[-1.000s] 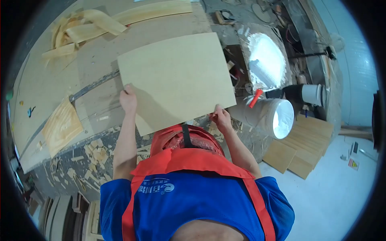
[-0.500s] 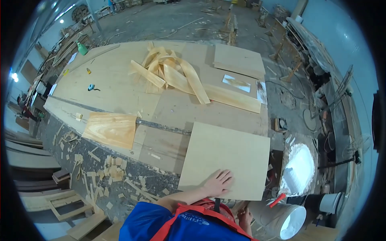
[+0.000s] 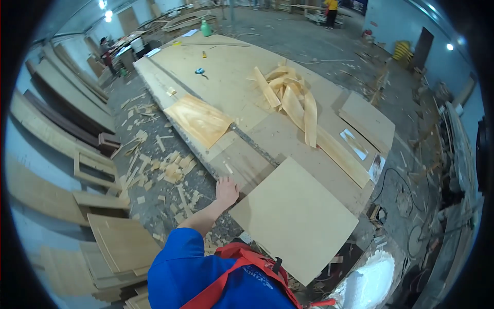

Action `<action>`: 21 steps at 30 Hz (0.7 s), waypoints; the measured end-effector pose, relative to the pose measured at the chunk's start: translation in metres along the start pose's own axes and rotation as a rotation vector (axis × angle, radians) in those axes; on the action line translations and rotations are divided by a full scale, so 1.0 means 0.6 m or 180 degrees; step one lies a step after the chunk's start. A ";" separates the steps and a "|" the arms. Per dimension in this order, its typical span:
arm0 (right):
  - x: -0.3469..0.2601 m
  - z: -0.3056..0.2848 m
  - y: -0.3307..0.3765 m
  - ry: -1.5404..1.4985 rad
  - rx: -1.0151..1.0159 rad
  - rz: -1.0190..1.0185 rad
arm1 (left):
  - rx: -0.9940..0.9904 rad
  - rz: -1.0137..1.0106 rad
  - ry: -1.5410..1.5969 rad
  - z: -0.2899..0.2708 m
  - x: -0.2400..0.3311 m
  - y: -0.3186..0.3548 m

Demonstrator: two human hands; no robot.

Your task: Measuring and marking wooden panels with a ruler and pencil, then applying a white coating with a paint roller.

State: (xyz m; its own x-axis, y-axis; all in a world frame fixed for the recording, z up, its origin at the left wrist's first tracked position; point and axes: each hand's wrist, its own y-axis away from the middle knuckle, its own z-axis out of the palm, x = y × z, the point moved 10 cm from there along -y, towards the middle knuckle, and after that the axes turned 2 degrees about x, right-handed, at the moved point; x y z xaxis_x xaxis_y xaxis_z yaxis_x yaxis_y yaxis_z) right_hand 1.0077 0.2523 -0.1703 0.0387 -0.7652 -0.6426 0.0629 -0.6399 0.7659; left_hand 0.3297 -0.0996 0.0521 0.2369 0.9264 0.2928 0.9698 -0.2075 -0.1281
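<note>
My left hand (image 3: pixel 227 191) lies on the near edge of the big worktable (image 3: pixel 180 62), its fingers stretched over the top and holding nothing. Just to its right is a square, pale beige panel (image 3: pixel 296 219), which juts out past the table edge close to my body. Beyond the hand, a sheet of grained wood veneer (image 3: pixel 199 121) lies flat along the same edge. Curled veneer strips (image 3: pixel 293 98) are heaped farther off, and one long veneer strip (image 3: pixel 342 157) runs toward the right side of the table. My right hand does not show.
Wood scraps (image 3: pixel 175 167) litter the floor on the left, with boards (image 3: pixel 123 242) leaning by the wall. White material fills a container (image 3: pixel 368 280) at lower right, beside a red handle (image 3: pixel 323 303). A tape measure (image 3: pixel 199 71) and green bottle (image 3: pixel 206 28) sit on the table.
My left hand has left the beige panel and moved to the table edge on its left. The view has turned to the left. My right hand has gone out of sight.
</note>
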 end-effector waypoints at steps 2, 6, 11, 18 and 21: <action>-0.015 -0.036 -0.019 0.0014 -0.0165 -0.0004 | -0.0198 -0.0095 -0.0066 0.002 0.014 0.064; -0.025 -0.095 -0.030 -0.0086 -0.0399 -0.0005 | -0.0588 -0.0776 0.0273 0.060 -0.013 0.156; -0.042 -0.083 -0.002 -0.0012 -0.1287 0.0023 | -0.1053 -0.0852 0.0419 0.116 -0.051 0.160; -0.141 -0.130 -0.052 0.0012 -0.0231 -0.1171 | -0.1313 0.0772 -0.0076 0.206 -0.029 0.126; -0.223 -0.101 -0.026 -0.0291 0.0523 -0.1025 | -0.1556 0.0013 0.1153 0.227 -0.111 0.093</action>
State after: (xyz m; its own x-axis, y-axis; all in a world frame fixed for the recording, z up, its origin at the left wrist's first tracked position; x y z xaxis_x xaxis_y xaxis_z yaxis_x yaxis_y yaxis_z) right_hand 1.0617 0.3686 -0.0978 -0.0466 -0.5213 -0.8521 -0.1037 -0.8459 0.5231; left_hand 0.3599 -0.1301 -0.1037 0.1620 0.7773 0.6080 0.8628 -0.4105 0.2949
